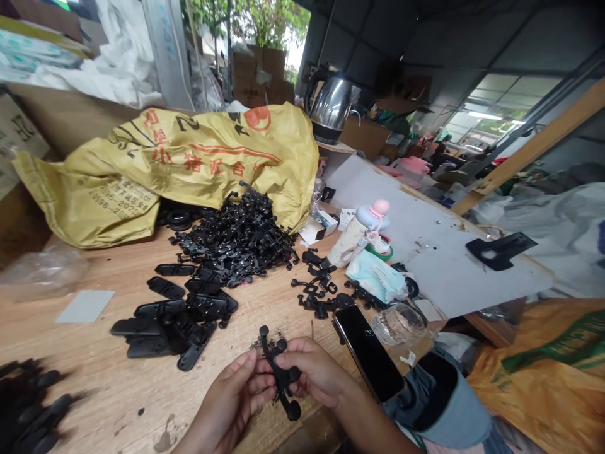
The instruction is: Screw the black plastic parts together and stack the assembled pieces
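Near the front edge of the wooden table (155, 410), both hands hold one black plastic part (278, 372) with rounded knobs at its ends. My left hand (236, 394) grips it from the left, fingers curled against it. From the right, my right hand (314, 372) pinches it, thumb on top. Beyond the hands lies a big heap of small black knobbed parts (241, 236). Left of them is a stack of flat, oblong black plates (165, 325). Several loose black pieces (316, 290) are scattered to the right of the heap.
A yellow woven sack (212, 151) lies behind the heap. On the right are a phone (368, 353), a clear plastic cup (399, 323), a tissue pack (375, 275) and a bottle (352, 236). A steel kettle (331, 104) stands farther back. More black parts (33, 403) lie lower left.
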